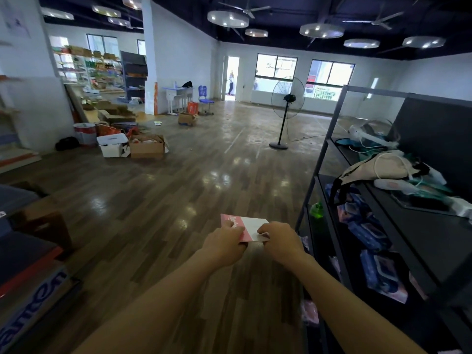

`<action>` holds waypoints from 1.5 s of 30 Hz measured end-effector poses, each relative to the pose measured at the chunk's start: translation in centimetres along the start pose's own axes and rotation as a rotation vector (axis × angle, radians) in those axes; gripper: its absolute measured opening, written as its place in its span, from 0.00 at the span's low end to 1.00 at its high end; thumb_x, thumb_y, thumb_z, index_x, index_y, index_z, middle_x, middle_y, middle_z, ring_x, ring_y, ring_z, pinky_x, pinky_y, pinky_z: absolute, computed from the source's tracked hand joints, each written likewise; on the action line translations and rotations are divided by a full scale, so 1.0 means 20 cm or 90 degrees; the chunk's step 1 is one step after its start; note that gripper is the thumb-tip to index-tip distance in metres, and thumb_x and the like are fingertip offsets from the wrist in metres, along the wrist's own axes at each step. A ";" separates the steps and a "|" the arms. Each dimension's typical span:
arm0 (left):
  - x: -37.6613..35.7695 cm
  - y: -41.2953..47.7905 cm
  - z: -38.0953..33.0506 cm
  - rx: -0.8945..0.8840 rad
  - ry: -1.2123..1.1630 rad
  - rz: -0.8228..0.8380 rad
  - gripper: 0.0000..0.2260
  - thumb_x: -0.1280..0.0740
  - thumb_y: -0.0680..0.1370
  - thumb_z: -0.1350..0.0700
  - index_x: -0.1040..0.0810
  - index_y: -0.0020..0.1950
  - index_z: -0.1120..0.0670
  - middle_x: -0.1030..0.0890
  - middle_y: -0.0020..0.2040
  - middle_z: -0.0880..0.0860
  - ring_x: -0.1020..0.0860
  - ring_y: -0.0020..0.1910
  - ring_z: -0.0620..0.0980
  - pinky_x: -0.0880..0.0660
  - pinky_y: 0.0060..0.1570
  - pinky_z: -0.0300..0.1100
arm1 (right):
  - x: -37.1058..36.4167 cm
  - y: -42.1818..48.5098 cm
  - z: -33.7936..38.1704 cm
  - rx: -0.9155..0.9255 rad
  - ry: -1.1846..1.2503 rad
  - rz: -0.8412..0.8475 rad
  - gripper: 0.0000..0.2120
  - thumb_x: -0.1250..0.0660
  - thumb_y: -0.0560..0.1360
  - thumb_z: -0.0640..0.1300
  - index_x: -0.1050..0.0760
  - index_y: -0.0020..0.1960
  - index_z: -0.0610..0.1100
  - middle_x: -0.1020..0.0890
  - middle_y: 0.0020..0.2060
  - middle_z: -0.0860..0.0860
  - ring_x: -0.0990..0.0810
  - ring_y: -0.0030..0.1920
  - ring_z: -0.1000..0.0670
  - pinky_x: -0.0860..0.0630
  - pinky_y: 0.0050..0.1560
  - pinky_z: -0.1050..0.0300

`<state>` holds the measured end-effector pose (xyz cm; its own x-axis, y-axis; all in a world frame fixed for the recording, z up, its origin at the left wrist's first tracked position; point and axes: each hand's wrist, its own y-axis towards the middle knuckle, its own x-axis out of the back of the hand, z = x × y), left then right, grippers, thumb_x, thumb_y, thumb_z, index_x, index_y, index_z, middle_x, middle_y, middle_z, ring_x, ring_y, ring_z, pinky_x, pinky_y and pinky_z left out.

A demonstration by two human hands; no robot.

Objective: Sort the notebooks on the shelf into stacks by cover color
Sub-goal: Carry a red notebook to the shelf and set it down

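A notebook [249, 227] with a pink and white cover is held flat in front of me, over the wooden floor. My left hand [224, 242] grips its pink near-left edge. My right hand [279, 241] pinches its white near-right corner. Both arms reach forward from the bottom of the view. The black metal shelf [332, 139] stands just to the right of my hands. Its lower levels hold blue packets [367, 231] and pink items [310, 314], blurred.
The shelf's upper level carries a beige bag [378, 169], cables and white devices. A green bottle [316, 209] sits on a lower level. A standing fan [286, 108] is ahead. Cardboard boxes [146, 146] and a white bin [112, 144] lie at left. Dark stacked boxes [28, 254] stand near left.
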<state>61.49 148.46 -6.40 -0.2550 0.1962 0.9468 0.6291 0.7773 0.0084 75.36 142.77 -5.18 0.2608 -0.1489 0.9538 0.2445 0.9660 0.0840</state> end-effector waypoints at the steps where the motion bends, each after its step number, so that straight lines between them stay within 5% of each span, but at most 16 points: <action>1: 0.00 0.03 0.01 -0.005 0.001 -0.001 0.21 0.42 0.81 0.51 0.35 0.72 0.55 0.37 0.73 0.57 0.28 0.64 0.57 0.29 0.61 0.48 | 0.00 0.02 -0.01 -0.003 -0.001 0.001 0.17 0.37 0.76 0.37 0.24 0.63 0.46 0.22 0.60 0.49 0.24 0.58 0.48 0.26 0.59 0.55; 22: 0.00 0.74 0.02 -0.270 -0.002 0.060 0.21 0.40 0.80 0.51 0.35 0.72 0.52 0.37 0.73 0.56 0.29 0.65 0.55 0.30 0.63 0.47 | 0.07 0.35 -0.16 -0.243 -0.044 -0.027 0.19 0.38 0.75 0.37 0.26 0.66 0.46 0.23 0.62 0.46 0.24 0.60 0.44 0.28 0.59 0.54; 28: -0.04 0.80 -0.14 -0.397 -0.003 0.100 0.22 0.41 0.80 0.51 0.38 0.74 0.52 0.38 0.73 0.56 0.31 0.67 0.55 0.30 0.64 0.48 | 0.11 0.22 -0.22 -0.362 -0.058 -0.088 0.17 0.38 0.73 0.36 0.23 0.60 0.46 0.21 0.57 0.46 0.23 0.57 0.44 0.25 0.53 0.53; 36: -0.13 0.72 -0.41 -0.553 -0.024 0.151 0.18 0.40 0.80 0.51 0.29 0.68 0.55 0.31 0.67 0.55 0.25 0.59 0.55 0.28 0.59 0.48 | 0.22 -0.08 -0.23 -0.555 -0.094 -0.113 0.14 0.36 0.75 0.41 0.22 0.59 0.45 0.20 0.55 0.45 0.22 0.54 0.42 0.24 0.49 0.53; 45: -0.20 0.44 -0.80 -0.707 -0.118 0.162 0.17 0.42 0.81 0.51 0.29 0.69 0.51 0.29 0.68 0.53 0.26 0.61 0.55 0.28 0.55 0.47 | 0.39 -0.52 -0.18 -0.733 -0.168 -0.185 0.11 0.38 0.72 0.39 0.23 0.53 0.43 0.21 0.50 0.45 0.21 0.50 0.41 0.30 0.42 0.55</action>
<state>79.87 144.93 -4.94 -0.0744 0.4286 0.9004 0.9538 -0.2330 0.1898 78.18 130.89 0.28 -0.1064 -0.1515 0.9827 0.9833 0.1306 0.1266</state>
